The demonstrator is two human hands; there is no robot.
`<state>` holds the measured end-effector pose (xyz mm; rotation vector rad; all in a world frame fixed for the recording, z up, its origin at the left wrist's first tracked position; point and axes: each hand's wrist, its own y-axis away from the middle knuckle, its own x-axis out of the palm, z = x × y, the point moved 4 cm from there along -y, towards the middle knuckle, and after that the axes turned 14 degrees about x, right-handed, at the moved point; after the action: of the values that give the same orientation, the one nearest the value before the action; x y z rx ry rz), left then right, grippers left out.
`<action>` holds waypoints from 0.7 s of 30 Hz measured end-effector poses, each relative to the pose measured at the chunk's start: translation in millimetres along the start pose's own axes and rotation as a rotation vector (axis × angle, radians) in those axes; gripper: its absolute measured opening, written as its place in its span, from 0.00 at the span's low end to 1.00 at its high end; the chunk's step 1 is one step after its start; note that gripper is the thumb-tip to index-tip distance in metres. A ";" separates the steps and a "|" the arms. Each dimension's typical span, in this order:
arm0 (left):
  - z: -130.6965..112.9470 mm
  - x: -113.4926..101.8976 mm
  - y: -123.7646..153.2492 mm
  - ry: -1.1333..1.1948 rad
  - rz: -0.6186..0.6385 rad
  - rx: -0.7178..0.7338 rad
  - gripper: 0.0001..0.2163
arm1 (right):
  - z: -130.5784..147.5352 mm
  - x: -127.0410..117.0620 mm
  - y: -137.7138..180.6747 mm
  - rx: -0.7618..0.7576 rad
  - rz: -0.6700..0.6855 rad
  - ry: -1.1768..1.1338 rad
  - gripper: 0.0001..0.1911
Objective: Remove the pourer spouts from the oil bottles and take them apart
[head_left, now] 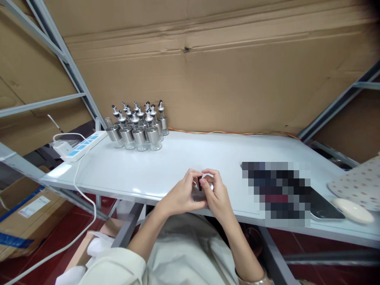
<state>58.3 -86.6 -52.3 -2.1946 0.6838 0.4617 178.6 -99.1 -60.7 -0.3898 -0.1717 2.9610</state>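
Note:
My left hand [187, 192] and my right hand [218, 194] meet over the front edge of the table. Between their fingertips is a small black and silver pourer spout [200, 183], similar to the tops on the bottles. Its silver part shows beside my right fingers, and much of it is hidden. Both hands are closed around it. Farther back on the left stands a group of several glass oil bottles [140, 136] with steel sleeves, most topped by silver and black spouts. The leftmost bottle [113, 134] shows a bare glass neck.
A white power strip [86, 145] with a plugged-in charger [63, 149] lies on the table's left end, its cable hanging down. At right are a dark tablet-like device [326, 206], partly pixelated, a cream oval object [353, 210] and a dotted cloth [360, 184]. Cardboard [208, 87] backs the table [208, 152].

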 end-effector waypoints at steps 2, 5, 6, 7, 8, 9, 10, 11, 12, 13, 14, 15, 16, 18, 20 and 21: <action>0.2 1.9 1.2 -0.068 0.000 0.003 0.26 | -0.2 1.1 0.1 0.026 0.025 -0.027 0.13; 1.3 2.4 2.9 -0.102 -0.017 -0.044 0.24 | -1.1 1.8 0.5 0.059 0.063 -0.090 0.12; 1.2 1.9 3.1 -0.102 -0.020 -0.056 0.22 | -1.0 2.0 0.6 0.051 0.081 -0.114 0.11; 0.9 1.2 3.2 -0.098 -0.023 -0.065 0.21 | -1.1 2.3 0.7 0.039 0.102 -0.136 0.10; 0.4 0.5 3.1 -0.089 -0.024 -0.070 0.19 | -1.6 2.6 0.7 0.028 0.123 -0.154 0.10; 0.1 -0.2 2.9 -0.074 -0.023 -0.076 0.17 | -2.6 3.1 0.5 0.024 0.145 -0.168 0.10; 0.1 -0.8 2.6 -0.053 -0.025 -0.084 0.17 | -4.1 3.7 0.1 0.029 0.166 -0.177 0.10; 0.4 -1.2 2.3 -0.029 -0.029 -0.095 0.16 | -6.0 4.5 -0.5 0.038 0.183 -0.179 0.10; 1.2 -1.4 2.1 -0.005 -0.029 -0.112 0.15 | -8.0 5.3 -1.1 0.045 0.195 -0.177 0.09; 2.4 -1.2 2.1 0.017 -0.026 -0.136 0.15 | -9.7 5.9 -1.8 0.046 0.198 -0.170 0.09; 3.8 -0.7 2.2 0.034 -0.017 -0.164 0.14 | -11.0 6.3 -2.4 0.043 0.191 -0.157 0.09; 5.2 0.1 2.4 0.044 -0.003 -0.192 0.13 | -12.0 6.5 -3.0 0.037 0.179 -0.142 0.09; 6.3 1.0 2.7 0.051 0.013 -0.215 0.12 | -12.7 6.6 -3.5 0.033 0.164 -0.126 0.09; 7.5 2.3 3.5 0.065 0.030 -0.247 0.12 | -13.0 6.3 -4.0 0.033 0.130 -0.091 0.09; 7.6 2.5 4.4 0.083 0.020 -0.269 0.16 | -11.6 5.0 -3.7 0.029 0.086 -0.052 0.10; 7.6 2.3 5.0 0.096 0.009 -0.282 0.18 | -10.2 4.4 -3.2 0.019 0.068 -0.032 0.10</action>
<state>56.3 -84.3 -61.2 -2.4934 0.7161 0.4839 177.5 -94.3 -71.1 -0.3523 -0.1370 3.0346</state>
